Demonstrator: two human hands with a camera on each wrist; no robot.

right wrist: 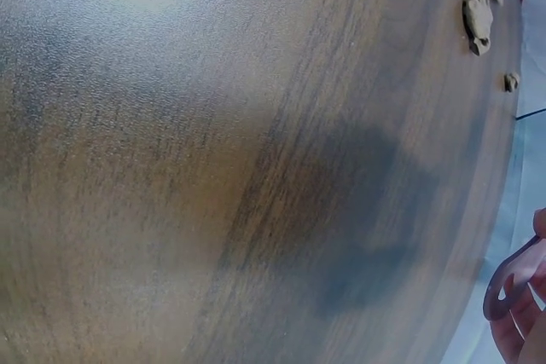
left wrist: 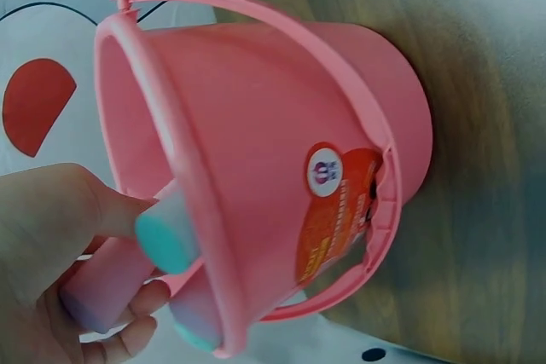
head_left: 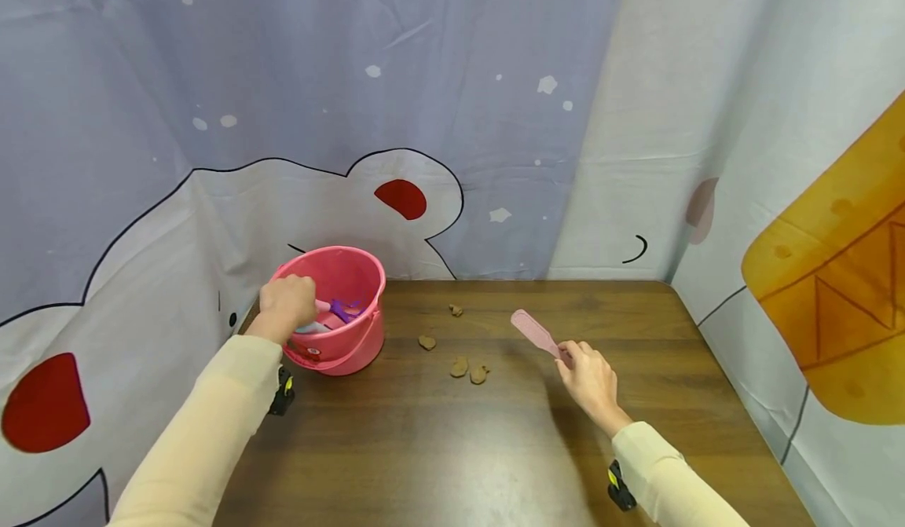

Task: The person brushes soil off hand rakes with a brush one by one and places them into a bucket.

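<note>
My left hand is at the rim of a pink bucket. Its fingers are curled around the pink handle of a toy tool, whose purple forked head appears to be the one inside the bucket. Two more handles with teal ends stand beside that hand, one teal end close to the thumb. Over the table my right hand holds a flat pink spatula by its handle, blade pointing up and left. The holed handle end shows at the right wrist view's edge.
Several small brown lumps lie on the wooden table between the bucket and my right hand, among them a flat lump and a smaller lump. A printed curtain hangs behind the table and along its sides.
</note>
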